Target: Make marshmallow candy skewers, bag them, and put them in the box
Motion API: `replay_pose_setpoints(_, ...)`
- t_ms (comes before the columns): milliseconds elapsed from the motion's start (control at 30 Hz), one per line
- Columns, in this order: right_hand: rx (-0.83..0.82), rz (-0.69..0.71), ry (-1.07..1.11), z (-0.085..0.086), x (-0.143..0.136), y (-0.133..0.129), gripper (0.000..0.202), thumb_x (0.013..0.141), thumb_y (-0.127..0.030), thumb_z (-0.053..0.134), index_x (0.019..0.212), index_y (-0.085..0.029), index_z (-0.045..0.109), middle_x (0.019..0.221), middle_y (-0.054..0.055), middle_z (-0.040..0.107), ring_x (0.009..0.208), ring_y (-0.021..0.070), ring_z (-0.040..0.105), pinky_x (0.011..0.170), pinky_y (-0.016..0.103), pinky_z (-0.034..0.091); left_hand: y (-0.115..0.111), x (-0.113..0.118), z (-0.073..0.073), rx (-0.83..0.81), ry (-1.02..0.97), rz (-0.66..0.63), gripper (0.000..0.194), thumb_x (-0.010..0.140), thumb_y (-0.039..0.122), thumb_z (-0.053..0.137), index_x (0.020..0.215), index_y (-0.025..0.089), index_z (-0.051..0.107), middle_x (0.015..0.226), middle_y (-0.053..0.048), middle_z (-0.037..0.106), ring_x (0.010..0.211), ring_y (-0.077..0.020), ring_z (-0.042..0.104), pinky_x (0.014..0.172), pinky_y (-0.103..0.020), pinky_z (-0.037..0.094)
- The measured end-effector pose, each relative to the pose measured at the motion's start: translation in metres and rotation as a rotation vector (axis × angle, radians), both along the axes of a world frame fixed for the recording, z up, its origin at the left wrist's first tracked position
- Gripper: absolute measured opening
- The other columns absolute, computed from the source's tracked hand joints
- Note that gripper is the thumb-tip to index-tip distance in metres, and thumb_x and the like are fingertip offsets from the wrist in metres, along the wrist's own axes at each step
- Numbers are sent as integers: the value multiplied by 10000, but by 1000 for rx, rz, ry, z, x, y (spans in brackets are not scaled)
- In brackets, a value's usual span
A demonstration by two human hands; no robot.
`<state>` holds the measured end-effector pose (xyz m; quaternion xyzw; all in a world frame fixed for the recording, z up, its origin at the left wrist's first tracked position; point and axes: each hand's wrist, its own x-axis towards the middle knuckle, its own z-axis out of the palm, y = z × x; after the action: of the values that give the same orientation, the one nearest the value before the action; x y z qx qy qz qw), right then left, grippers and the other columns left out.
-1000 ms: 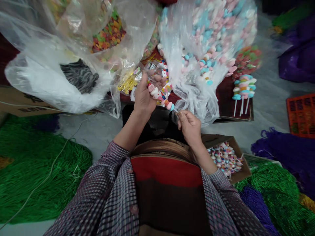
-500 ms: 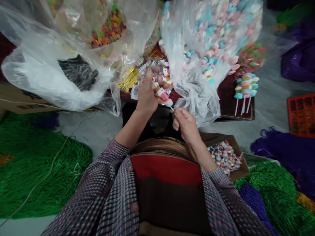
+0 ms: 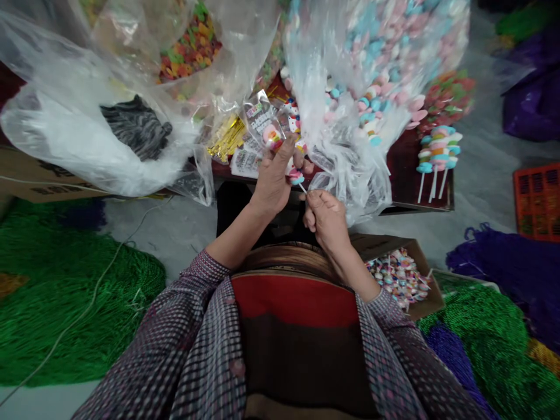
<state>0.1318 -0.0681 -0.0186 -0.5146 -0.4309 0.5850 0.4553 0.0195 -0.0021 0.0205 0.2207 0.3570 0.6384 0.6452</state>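
Note:
A candy skewer (image 3: 296, 176) with pink, white and blue pieces slants over the table edge. My right hand (image 3: 326, 213) pinches its white stick at the lower end. Wrapped round the candy part, my left hand (image 3: 273, 184) hides the middle of it, with the thumb on top. Beyond my left fingers, the top of the skewer shows inside or against a clear printed bag (image 3: 258, 114); I cannot tell how far the bag reaches down. Gold twist ties (image 3: 227, 139) and a stack of printed bags (image 3: 245, 162) lie to the left of it.
Plastic sacks of ring gummies (image 3: 190, 49) and marshmallows (image 3: 376, 41) cover the back of the table. Candy skewers (image 3: 438, 150) stand at the right corner. A carton of wrapped candy (image 3: 400, 277) is below right. Green strands (image 3: 74, 303) heap on the left floor.
My left hand has come down and right, closing over the candy part. The printed bag's top now shows above it. My right hand keeps the stick, nearly in place.

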Motion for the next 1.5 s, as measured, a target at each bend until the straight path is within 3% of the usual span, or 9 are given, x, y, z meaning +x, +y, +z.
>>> replay_pose_setpoints(100, 22, -1, 61, 1, -1, 4, 456, 882, -685, 655, 878, -229, 665, 441, -126, 440, 350, 56, 347, 403, 210, 311, 0, -2, 8, 24, -17, -32, 261, 977, 410, 666, 813, 221, 593, 583, 57, 469, 621, -107, 625, 619, -238, 517)
replay_pose_setpoints(233, 225, -29, -202, 4, 6, 4, 376, 869, -592, 725, 1010, -243, 707, 616, -75, 611, 495, 75, 507, 487, 220, 401, 5, -8, 9, 8, -20, -4, 242, 1012, 420, 604, 879, 220, 627, 612, 56, 521, 594, -81, 601, 630, -223, 522)
replay_pose_setpoints(400, 233, -30, -254, 5, 11, 3, 348, 955, -561, 627, 974, -225, 712, 552, -87, 530, 454, 67, 448, 469, 221, 378, 1, -8, -1, -41, -11, -104, 183, 983, 367, 653, 879, 220, 624, 700, 26, 612, 793, -124, 696, 740, -251, 560)
replay_pose_setpoints(567, 254, -38, -247, 2, 14, 3, 430, 956, -636, 590, 947, -223, 710, 513, -92, 459, 439, 71, 420, 444, 220, 349, 3, -21, 15, -48, -90, -76, 164, 1058, 351, 487, 1008, 237, 594, 867, -10, 710, 792, -140, 715, 771, -293, 577)
replay_pose_setpoints(700, 308, -24, -333, -3, 17, 3, 380, 993, -581, 559, 1017, -236, 718, 537, -78, 519, 452, 88, 468, 479, 237, 413, 11, -29, 26, -66, -109, -4, 217, 1077, 298, 407, 971, 223, 581, 686, 41, 584, 666, -104, 658, 859, -307, 586)
replay_pose_setpoints(867, 505, -78, -562, -6, 20, 2, 198, 962, -401, 632, 969, -252, 762, 719, -5, 701, 645, 141, 644, 668, 305, 541, 17, -27, 18, -127, -95, 41, 319, 1054, 413, 441, 804, 237, 532, 637, 33, 527, 695, -129, 651, 864, -311, 588)
replay_pose_setpoints(1000, 349, 48, -362, 3, 22, -1, 209, 971, -338, 590, 1058, -272, 769, 647, -49, 663, 534, 105, 590, 607, 278, 535, 20, -26, 14, -151, -40, 77, 324, 1040, 480, 447, 828, 263, 563, 609, 26, 531, 680, -144, 657, 832, -301, 593)
replay_pose_setpoints(1200, -32, 152, 145, 19, 25, -1, 318, 836, -255, 620, 1133, -225, 730, 957, 23, 791, 689, 120, 699, 638, 275, 569, 22, -28, 5, -109, 0, 114, 306, 1004, 572, 505, 1065, 313, 654, 718, 10, 656, 813, -169, 728, 833, -308, 587)
replay_pose_setpoints(1500, -57, 154, 96, 24, 24, 0, 417, 828, -327, 696, 1233, -234, 732, 874, 1, 763, 636, 104, 633, 617, 270, 542, 20, -26, 0, -90, 114, 107, 243, 972, 573, 551, 983, 369, 682, 703, -7, 664, 855, -201, 722, 788, -329, 582)
